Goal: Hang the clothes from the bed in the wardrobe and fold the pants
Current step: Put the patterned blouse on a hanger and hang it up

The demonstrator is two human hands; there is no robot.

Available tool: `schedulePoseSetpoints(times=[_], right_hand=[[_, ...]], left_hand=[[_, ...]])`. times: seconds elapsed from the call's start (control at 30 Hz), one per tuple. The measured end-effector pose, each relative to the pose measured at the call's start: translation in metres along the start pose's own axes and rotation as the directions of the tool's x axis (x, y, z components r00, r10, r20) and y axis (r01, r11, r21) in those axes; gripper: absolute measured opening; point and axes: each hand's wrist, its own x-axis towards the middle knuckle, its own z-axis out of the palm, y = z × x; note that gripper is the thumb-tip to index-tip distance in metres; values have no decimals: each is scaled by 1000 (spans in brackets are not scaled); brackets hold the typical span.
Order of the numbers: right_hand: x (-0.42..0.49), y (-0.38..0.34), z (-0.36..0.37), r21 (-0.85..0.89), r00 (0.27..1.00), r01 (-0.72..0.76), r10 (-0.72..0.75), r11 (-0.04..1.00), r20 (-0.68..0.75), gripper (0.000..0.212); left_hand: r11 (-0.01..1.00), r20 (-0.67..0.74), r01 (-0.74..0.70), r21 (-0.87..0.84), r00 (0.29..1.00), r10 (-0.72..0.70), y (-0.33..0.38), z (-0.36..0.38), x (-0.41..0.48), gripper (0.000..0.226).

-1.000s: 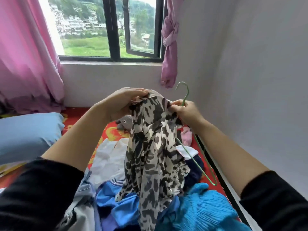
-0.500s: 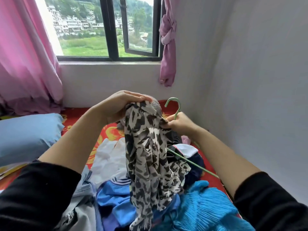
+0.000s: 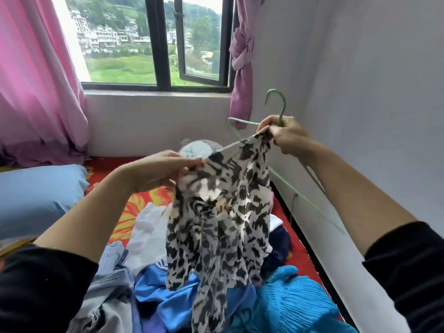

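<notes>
Daylight came through a black-framed window (image 3: 163, 44), one pane ajar. A pink curtain (image 3: 36, 80) hung at its left, a knotted curtain (image 3: 242, 58) at its right. Plain white walls (image 3: 372, 92) enclosed the red-flowered bed (image 3: 108, 165), where a blue pillow (image 3: 36, 195) lay.

Bright window (image 3: 153, 42) daylight, wide-angle bowing, slight blur

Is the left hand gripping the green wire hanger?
No, the right hand grips the green wire hanger; the left hand pinches only the black-and-white patterned garment.
</notes>
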Motion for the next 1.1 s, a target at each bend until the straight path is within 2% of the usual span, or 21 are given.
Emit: schedulePoseSetpoints(times=[0.07, 0.13, 0.2, 0.27, 0.3, 0.37, 0.47, 0.5, 0.6, 0.7, 0.77, 0.83, 0.93, 1.0, 1.1], right_hand=[[-7, 1, 1, 155, 999, -34, 34, 987, -2, 41], [-13, 5, 3, 290, 998, -56, 50, 955, 28, 39], [-19, 6, 4, 348, 996, -80, 62, 934, 61, 35], [-23, 4, 3, 364, 991, -108, 71, 925, 113, 33], [-25, 4, 3, 369, 988, -122, 76, 921, 137, 33], [-28, 4, 1, 375, 980, -149, 88, 915, 176, 32], [-33, 4, -1, 354, 968, -177, 97, 918, 233, 28], [-35, 3, -2, 354, 965, -177, 92, 918, 244, 29], [-40, 3, -7, 352, 964, -190, 106, 917, 245, 27], [-42, 9, -17, 355, 966, -203, 126, 912, 227, 19], [-44, 14, -23, 244, 973, -151, 101, 958, 206, 10], [-44, 21, -22, 90, 984, -111, 97, 990, 148, 23], [-42, 30, -8, -254, 998, -54, 47, 966, -34, 32], [-42, 32, 0, -442, 992, -49, -7, 896, -123, 30], [-40, 39, 8, -528, 974, -50, -75, 848, -213, 30]], left_hand=[[987, 146, 131, 92, 979, -144, -4, 12, 0, 48], [947, 151, 187, 262, 961, -231, -10, 24, 6, 47], [902, 26, 171, 397, 980, -197, -18, 33, 16, 34], [890, -136, 164, 425, 984, -116, -27, 41, 28, 24], [893, -197, 154, 422, 978, -76, -30, 46, 33, 25], [895, -284, 136, 424, 959, -11, -36, 57, 46, 41], [898, -329, 125, 422, 944, 23, -38, 77, 61, 63], [891, -318, 129, 436, 948, 19, -39, 82, 67, 61], [864, -333, 154, 480, 943, 17, -45, 93, 81, 33], [897, -438, 131, 421, 896, 75, -40, 96, 83, 33], [944, -523, 75, 322, 845, 111, -30, 92, 81, 35], [991, -586, 13, 132, 808, 67, -16, 86, 77, 29], [990, -567, -38, -138, 822, -47, 3, 81, 73, 14], [983, -520, -22, -181, 851, -76, 12, 80, 70, 10], [993, -492, 4, -118, 869, -62, 16, 77, 66, 9]])
